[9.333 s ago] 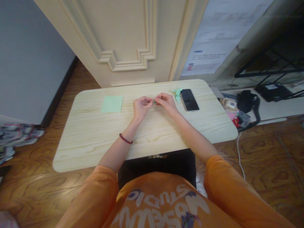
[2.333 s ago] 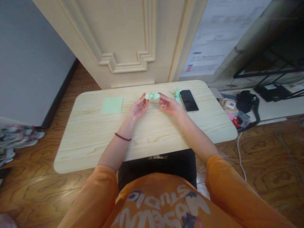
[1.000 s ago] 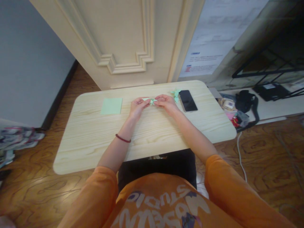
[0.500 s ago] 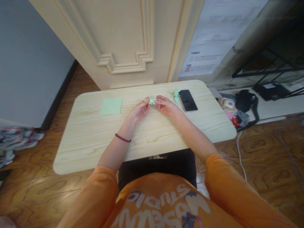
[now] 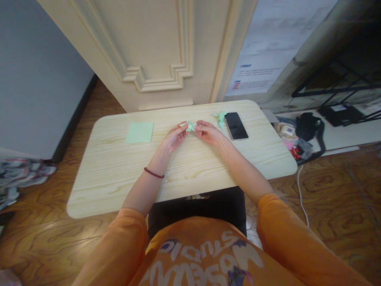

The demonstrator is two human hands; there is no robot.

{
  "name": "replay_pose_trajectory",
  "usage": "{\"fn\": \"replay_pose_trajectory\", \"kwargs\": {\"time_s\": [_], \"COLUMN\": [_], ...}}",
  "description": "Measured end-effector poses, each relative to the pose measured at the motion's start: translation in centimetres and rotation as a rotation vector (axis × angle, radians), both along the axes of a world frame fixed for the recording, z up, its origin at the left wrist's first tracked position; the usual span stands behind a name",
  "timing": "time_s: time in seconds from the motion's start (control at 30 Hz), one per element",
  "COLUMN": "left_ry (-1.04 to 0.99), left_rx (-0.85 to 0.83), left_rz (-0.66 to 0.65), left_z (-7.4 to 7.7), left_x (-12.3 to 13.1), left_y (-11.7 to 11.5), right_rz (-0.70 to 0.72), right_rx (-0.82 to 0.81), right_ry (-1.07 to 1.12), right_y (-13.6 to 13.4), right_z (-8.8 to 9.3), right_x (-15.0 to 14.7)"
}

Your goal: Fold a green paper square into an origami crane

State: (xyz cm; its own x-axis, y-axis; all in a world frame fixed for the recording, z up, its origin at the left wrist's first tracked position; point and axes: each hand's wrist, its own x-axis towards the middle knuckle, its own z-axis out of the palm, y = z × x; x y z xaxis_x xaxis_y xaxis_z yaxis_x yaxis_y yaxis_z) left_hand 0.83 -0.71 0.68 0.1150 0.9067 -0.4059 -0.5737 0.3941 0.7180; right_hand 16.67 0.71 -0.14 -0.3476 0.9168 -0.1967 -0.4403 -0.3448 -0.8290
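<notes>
A small folded piece of light green paper (image 5: 190, 126) is held between my two hands near the back of the pale wooden table (image 5: 119, 167). My left hand (image 5: 176, 137) pinches its left side, and my right hand (image 5: 207, 132) pinches its right side. Just right of my right hand lie folded green paper pieces (image 5: 221, 118), touching or close to a dark phone (image 5: 236, 126). To the left of my hands, a flat square of green paper (image 5: 139, 132) rests on the table. Fine folds in the held paper are too small to make out.
A cream panelled surface (image 5: 160, 47) stands right behind the table. At the right are a low white shelf (image 5: 342, 133) with bags and small items, and a white cable (image 5: 301, 194) on the floor. Shoes (image 5: 25, 172) sit at the far left.
The held paper and my fingers have shifted only very slightly; both hands keep their grip. Everything else stays where it was.
</notes>
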Motion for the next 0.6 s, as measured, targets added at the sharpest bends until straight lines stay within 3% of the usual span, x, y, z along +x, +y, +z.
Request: {"fn": "replay_pose_trajectory", "kwargs": {"time_s": [0.37, 0.6], "left_ry": [0.11, -0.004], "left_rx": [0.183, 0.046], "left_rz": [0.031, -0.015], "left_z": [-0.83, -0.33], "left_x": [-0.42, 0.09], "left_y": [0.38, 0.16], "right_rz": [-0.022, 0.101], "right_rx": [0.085, -0.062], "right_ry": [-0.087, 0.088], "right_y": [0.14, -0.05], "right_z": [0.06, 0.39], "right_x": [0.69, 0.32]}}
